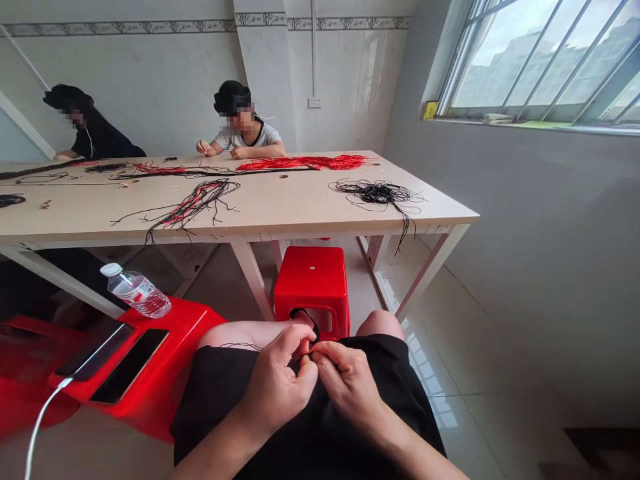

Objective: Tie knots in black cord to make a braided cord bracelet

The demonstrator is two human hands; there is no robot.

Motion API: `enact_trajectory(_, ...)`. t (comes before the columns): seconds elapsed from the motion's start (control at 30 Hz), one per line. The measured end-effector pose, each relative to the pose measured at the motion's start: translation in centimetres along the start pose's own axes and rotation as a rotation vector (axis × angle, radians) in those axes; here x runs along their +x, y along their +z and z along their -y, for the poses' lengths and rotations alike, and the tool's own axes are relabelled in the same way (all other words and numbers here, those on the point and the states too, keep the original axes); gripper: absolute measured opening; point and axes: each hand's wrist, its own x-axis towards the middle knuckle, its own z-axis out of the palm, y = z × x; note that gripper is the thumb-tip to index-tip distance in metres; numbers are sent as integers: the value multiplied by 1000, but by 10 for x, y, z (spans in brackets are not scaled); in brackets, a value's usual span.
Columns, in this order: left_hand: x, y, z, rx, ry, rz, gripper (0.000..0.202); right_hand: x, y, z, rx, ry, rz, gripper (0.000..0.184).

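Observation:
Over my lap, my left hand [283, 373] is closed, its thumb and fingers pinched together. Thin black cord [241, 345] lies across my thigh and leads toward this hand. Close beside it, my right hand [347, 380] is also closed, with thumb and forefinger pinching at the left fingertips. A short bit of thin cord seems to run between the two pinches, with a hint of red there. Its exact shape is mostly hidden by the fingers.
Ahead stands a table [300, 217] with a black cord tangle [377, 192], a black-and-red cord bundle [200, 200] and red cords [310, 162]. Two people sit beyond. A red stool [310, 273] stands ahead; another [193, 320] at left carries a bottle [143, 293] and two phones [131, 367].

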Motion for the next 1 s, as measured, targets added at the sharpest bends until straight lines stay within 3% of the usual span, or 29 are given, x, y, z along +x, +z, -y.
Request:
enact_trajectory(0.2, 8, 5, -9, -74, -20, -9, 25, 1, -6, -3, 41, -22, -101, 22)
enact_trajectory(0.37, 17, 1, -12, -395, -300, 114, 20, 2, -18, -1, 186, 115, -56, 20)
enact_trajectory(0.43, 19, 0, -12, -464, -355, 122, 20, 3, -23, 0, 325, 140, -32, 24)
enact_trajectory(0.53, 20, -1, -13, -476, -359, 118, 21, 5, -26, 3, 496, 139, 1, 31)
enact_trajectory(0.67, 18, -5, -14, -461, -343, 148, 21, 6, -25, 6, 344, 185, -61, 11)
enact_trajectory(0.77, 18, -12, -13, -421, -334, 178, 19, 7, -26, 6, 269, 230, -110, 16)
enact_trajectory(1.0, 18, -23, -3, -430, -376, 134, 16, 8, -26, 5, 371, 324, -99, 22)
